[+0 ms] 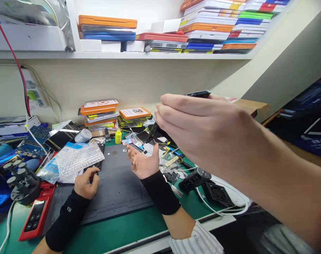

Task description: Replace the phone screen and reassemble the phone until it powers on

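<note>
My left hand (pixel 86 184), in a black wrist sleeve, rests at the left of the dark grey work mat (pixel 118 190). Its fingers are curled together, with something small and dark at the tips that I cannot make out. Just beyond it lies a sheet of bubble wrap (pixel 78 159) on a dark flat object. My right hand (pixel 144 161), also in a black sleeve, is held over the mat, palm up with fingers spread and nothing in it. Another person's hand (pixel 194 120) reaches in from the right, close to the camera, around a dark object (pixel 200 94) mostly hidden by the fingers.
A red device with buttons (pixel 35 218) and a grey holder with knobs (pixel 24 183) stand at left. A yellow bottle (pixel 118 137) and stacked orange boxes (pixel 101 113) are at the back. Tools, small bags and a white cable (pixel 203 201) crowd the right. A shelf (pixel 150 55) hangs above.
</note>
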Demonstrator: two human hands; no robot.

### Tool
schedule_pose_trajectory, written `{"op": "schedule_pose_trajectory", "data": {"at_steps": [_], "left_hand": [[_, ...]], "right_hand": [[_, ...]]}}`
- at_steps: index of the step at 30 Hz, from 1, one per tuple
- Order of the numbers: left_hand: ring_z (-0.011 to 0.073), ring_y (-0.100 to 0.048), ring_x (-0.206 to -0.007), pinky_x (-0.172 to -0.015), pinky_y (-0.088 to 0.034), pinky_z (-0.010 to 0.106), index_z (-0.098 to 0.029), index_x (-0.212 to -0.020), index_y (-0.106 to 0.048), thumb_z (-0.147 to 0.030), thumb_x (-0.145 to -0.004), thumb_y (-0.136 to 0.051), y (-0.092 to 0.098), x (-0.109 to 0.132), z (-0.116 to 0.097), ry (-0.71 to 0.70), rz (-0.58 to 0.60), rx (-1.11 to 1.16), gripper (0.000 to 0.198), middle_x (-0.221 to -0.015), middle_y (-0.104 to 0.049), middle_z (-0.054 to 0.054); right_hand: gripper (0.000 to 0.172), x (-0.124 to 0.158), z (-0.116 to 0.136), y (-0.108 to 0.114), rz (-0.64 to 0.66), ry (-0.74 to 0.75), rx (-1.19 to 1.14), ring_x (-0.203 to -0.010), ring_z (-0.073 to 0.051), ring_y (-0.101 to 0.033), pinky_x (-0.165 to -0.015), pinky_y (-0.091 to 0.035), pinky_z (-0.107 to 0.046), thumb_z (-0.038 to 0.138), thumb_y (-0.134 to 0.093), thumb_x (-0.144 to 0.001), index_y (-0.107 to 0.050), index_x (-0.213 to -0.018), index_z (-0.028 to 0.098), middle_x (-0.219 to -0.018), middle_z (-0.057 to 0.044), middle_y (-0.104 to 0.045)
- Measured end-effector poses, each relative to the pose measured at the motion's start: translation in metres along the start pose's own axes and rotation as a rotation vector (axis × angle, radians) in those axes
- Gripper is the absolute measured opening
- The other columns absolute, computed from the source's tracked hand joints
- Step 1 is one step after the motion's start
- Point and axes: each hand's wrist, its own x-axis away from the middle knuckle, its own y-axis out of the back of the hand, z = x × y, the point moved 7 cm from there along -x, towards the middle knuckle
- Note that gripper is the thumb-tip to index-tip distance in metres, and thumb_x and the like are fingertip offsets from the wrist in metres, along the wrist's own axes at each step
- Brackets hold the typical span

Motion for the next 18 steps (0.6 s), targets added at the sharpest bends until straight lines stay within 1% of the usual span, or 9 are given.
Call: {"op": "schedule_pose_trajectory", "data": {"at_steps": [1,2,4,6,7,9,14,18], "left_hand": [[0.0096,-0.054,-0.044,-0.051,-0.043,0.021,-0.018,-0.086,-0.063,-0.023,-0.084,-0.045,0.000,0.000,0.000,-0.001,-0.001,0.000,0.019,-0.051,-0.056,-0.005],[0.0097,-0.054,-0.045,-0.052,-0.043,0.021,-0.018,-0.086,-0.063,-0.023,-0.084,-0.045,0.000,0.000,0.000,-0.001,-0.002,0.000,0.018,-0.052,-0.055,-0.005],[0.0095,-0.054,-0.045,-0.052,-0.043,0.021,-0.019,-0.086,-0.063,-0.022,-0.084,-0.045,0.000,0.000,0.000,-0.005,-0.003,0.003,0.018,-0.052,-0.055,-0.005],[0.0091,-0.053,-0.044,-0.052,-0.043,0.020,-0.019,-0.085,-0.062,-0.022,-0.084,-0.044,0.000,0.000,-0.001,-0.011,0.000,0.006,0.018,-0.051,-0.054,-0.006],[0.0090,-0.053,-0.044,-0.051,-0.043,0.020,-0.019,-0.085,-0.062,-0.021,-0.084,-0.044,0.000,0.000,-0.001,-0.014,0.001,0.008,0.018,-0.051,-0.054,-0.006],[0.0088,-0.052,-0.044,-0.052,-0.043,0.020,-0.019,-0.085,-0.061,-0.021,-0.084,-0.044,0.000,0.000,-0.002,-0.016,-0.001,0.011,0.018,-0.051,-0.053,-0.006],[0.0081,-0.050,-0.043,-0.051,-0.042,0.020,-0.019,-0.085,-0.062,-0.022,-0.084,-0.045,0.001,-0.001,-0.003,-0.009,-0.018,0.011,0.017,-0.052,-0.052,-0.006],[0.0091,-0.053,-0.045,-0.051,-0.042,0.021,-0.019,-0.086,-0.061,-0.023,-0.085,-0.044,0.001,-0.001,-0.001,-0.003,-0.028,0.022,0.017,-0.052,-0.055,-0.005]], "right_hand": [[0.059,-0.007,-0.023,0.015,-0.010,-0.069,-0.233,-0.089,-0.022,-0.069,-0.056,-0.058,-0.036,0.060,-0.030,-0.091,-0.057,-0.119,0.015,-0.106,-0.012,-0.069],[0.069,-0.014,-0.044,0.030,-0.020,-0.102,-0.292,-0.086,-0.023,-0.069,-0.052,-0.057,-0.034,0.069,-0.030,-0.087,-0.056,-0.119,0.013,-0.102,-0.013,-0.070],[0.088,-0.026,-0.079,0.055,-0.038,-0.143,-0.345,-0.084,-0.023,-0.068,-0.048,-0.056,-0.030,0.082,-0.028,-0.078,-0.055,-0.117,0.008,-0.096,-0.016,-0.071],[0.100,-0.033,-0.099,0.071,-0.049,-0.164,-0.388,-0.082,-0.022,-0.069,-0.049,-0.056,-0.028,0.089,-0.018,-0.072,-0.054,-0.117,0.007,-0.092,-0.016,-0.072],[0.104,-0.035,-0.104,0.075,-0.050,-0.167,-0.408,-0.082,-0.021,-0.069,-0.050,-0.056,-0.028,0.090,-0.014,-0.071,-0.054,-0.118,0.007,-0.091,-0.015,-0.072],[0.107,-0.036,-0.105,0.077,-0.045,-0.168,-0.437,-0.083,-0.021,-0.070,-0.051,-0.057,-0.028,0.091,-0.010,-0.070,-0.052,-0.121,0.008,-0.092,-0.014,-0.073],[0.108,-0.035,-0.101,0.074,-0.038,-0.163,-0.457,-0.084,-0.020,-0.069,-0.051,-0.056,-0.029,0.092,-0.014,-0.069,-0.047,-0.127,0.007,-0.094,-0.012,-0.073],[0.108,-0.038,-0.104,0.076,-0.042,-0.155,-0.439,-0.084,-0.020,-0.067,-0.051,-0.055,-0.028,0.092,-0.016,-0.069,-0.046,-0.127,0.006,-0.093,-0.012,-0.073]]}}
